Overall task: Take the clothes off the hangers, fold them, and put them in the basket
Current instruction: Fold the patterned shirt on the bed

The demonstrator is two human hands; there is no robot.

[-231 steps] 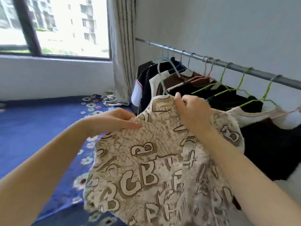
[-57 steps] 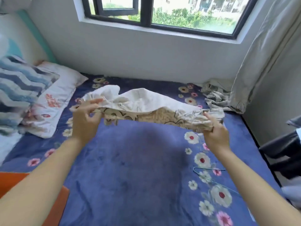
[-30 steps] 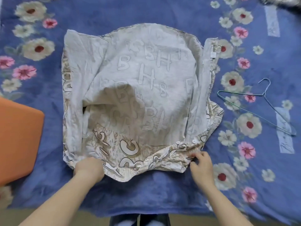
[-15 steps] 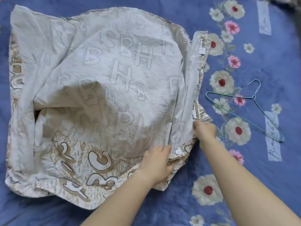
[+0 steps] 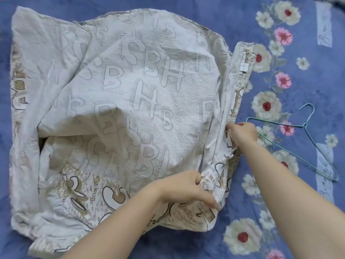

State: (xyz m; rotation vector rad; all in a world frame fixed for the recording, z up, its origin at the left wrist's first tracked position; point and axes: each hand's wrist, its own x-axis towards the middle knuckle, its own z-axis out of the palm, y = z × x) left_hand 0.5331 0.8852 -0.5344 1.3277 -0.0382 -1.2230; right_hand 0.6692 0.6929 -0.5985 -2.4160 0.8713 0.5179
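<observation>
Pinching the light, limp, crease-prone shirt (image 5: 119,101) along its right edge, left hand (image 5: 186,187) low, right hand (image 5: 242,133) higher; best gripped at seams.

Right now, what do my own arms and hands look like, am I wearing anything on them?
Both forearms are bare as far as the frame shows: no sleeves, gloves, watch or bracelet. The left hand and right hand show no rings on the fingers that can be seen, though some fingers are tucked into the fabric. The nails are too small to judge for polish.
</observation>
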